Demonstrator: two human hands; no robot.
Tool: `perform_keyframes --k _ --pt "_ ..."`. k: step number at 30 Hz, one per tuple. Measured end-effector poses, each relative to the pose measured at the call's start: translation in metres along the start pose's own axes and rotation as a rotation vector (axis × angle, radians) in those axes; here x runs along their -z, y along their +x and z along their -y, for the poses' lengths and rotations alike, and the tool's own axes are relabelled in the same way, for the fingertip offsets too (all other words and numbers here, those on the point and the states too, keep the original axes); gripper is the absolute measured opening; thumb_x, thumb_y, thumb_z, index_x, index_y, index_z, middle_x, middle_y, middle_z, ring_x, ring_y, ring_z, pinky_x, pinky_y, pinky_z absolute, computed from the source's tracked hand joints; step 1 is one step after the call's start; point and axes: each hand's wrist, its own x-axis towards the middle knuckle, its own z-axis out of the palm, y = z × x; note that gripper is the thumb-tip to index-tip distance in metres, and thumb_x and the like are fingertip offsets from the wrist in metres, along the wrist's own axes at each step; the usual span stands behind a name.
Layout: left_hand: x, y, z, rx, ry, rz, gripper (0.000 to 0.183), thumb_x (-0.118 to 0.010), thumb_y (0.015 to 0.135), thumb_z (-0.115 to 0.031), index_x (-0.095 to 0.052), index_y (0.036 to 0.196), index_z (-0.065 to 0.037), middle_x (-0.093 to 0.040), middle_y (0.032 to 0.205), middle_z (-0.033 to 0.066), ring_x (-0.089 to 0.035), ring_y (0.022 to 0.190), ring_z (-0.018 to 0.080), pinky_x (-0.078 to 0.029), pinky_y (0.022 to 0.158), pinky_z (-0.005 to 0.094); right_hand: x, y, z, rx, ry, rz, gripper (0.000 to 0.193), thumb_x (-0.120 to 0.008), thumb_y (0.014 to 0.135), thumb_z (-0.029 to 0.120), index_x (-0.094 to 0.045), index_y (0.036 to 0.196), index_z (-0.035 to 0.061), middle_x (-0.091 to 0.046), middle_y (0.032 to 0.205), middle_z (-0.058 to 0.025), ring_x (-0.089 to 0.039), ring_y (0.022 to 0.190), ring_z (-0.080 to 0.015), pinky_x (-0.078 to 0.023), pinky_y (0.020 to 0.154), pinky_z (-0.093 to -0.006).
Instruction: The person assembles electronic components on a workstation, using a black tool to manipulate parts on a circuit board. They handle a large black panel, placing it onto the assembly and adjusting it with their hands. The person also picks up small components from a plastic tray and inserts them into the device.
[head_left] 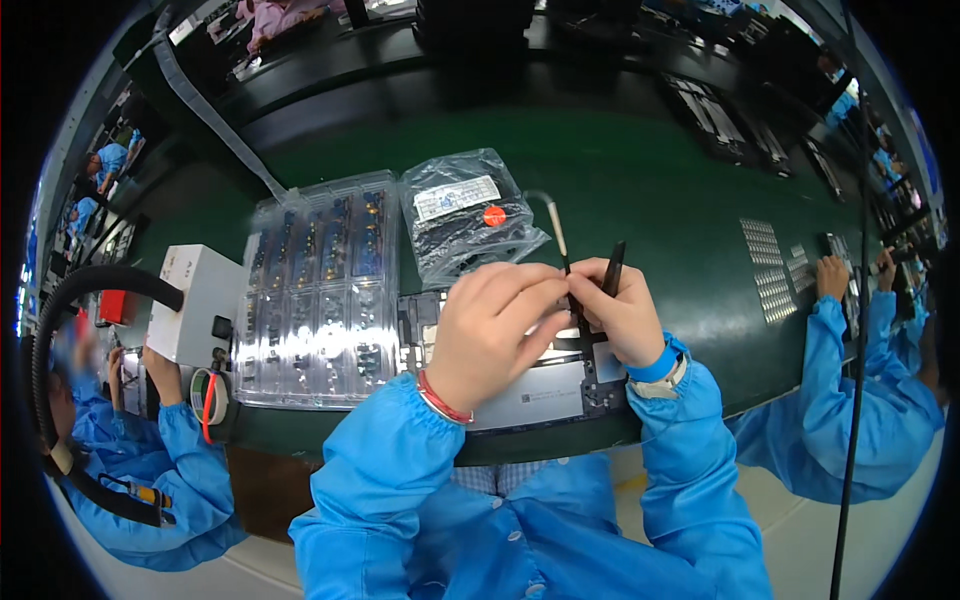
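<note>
My left hand [495, 335] and my right hand [625, 315] meet fingertip to fingertip over an opened flat device. Between them rises a thin cable [557, 225] with a pale sleeve and a curled grey end; my left fingertips are closed on its dark lower part. A slim black tool [614, 266], perhaps tweezers, sticks up from my closed right hand, whose thumb and forefinger also meet at the cable. Below, the opened device [600, 400] shows a silver battery [530, 395] and dark circuit parts, partly hidden by my hands.
Left of the device lies a clear compartment tray [318, 300] of small boards. Behind it is a grey plastic bag [465, 215] with labels. A white box [190, 305] with a black hose stands farther left. Small metal pieces [768, 270] lie in rows rightward. Co-workers sit on both sides.
</note>
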Motion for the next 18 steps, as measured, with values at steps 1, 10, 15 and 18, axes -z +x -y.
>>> perform_keyframes --k 1,10,15,18 --pt "0.0 0.0 -0.001 0.055 -0.003 0.012 0.023 -0.064 0.067 -0.006 -0.061 0.089 -0.005 -0.06 0.092 0.007 -0.057 0.081 0.025 -0.043 0.07 0.0344 -0.004 -0.001 0.001 0.017 -0.044 -0.001 0.013 -0.058 0.082 0.009 -0.061 0.087 -0.0024 -0.06 0.071 -0.0023 -0.054 0.066 -0.0062 -0.043 0.058 -0.0186" --pt "0.001 -0.007 0.003 0.244 0.012 0.031 0.017 -0.064 0.071 -0.007 -0.061 0.088 -0.006 -0.062 0.084 0.0058 -0.057 0.079 0.0236 -0.04 0.069 0.0336 -0.008 -0.003 -0.015 0.264 -0.385 0.006 0.021 -0.06 0.076 0.003 -0.062 0.097 0.0002 -0.06 0.077 -0.0044 -0.049 0.059 -0.0029 -0.039 0.049 -0.0173" --pt "0.001 -0.007 0.001 0.276 0.02 -0.001 0.015 -0.065 0.07 -0.007 -0.062 0.085 -0.008 -0.063 0.083 0.0038 -0.057 0.078 0.0219 -0.04 0.071 0.0329 -0.009 -0.004 -0.009 0.328 -0.482 0.02 0.025 -0.06 0.073 0.0 -0.062 0.098 0.0005 -0.058 0.074 -0.0038 -0.047 0.057 -0.0026 -0.037 0.045 -0.0173" --pt "0.002 -0.006 0.001 0.216 0.088 -0.014 0.015 -0.065 0.07 -0.007 -0.062 0.084 -0.009 -0.063 0.082 0.0025 -0.057 0.077 0.0202 -0.039 0.071 0.0322 -0.009 -0.004 -0.01 0.422 -0.543 0.02 0.032 -0.06 0.068 -0.004 -0.061 0.099 0.0008 -0.058 0.073 -0.0056 -0.052 0.059 -0.0072 -0.041 0.047 -0.021"
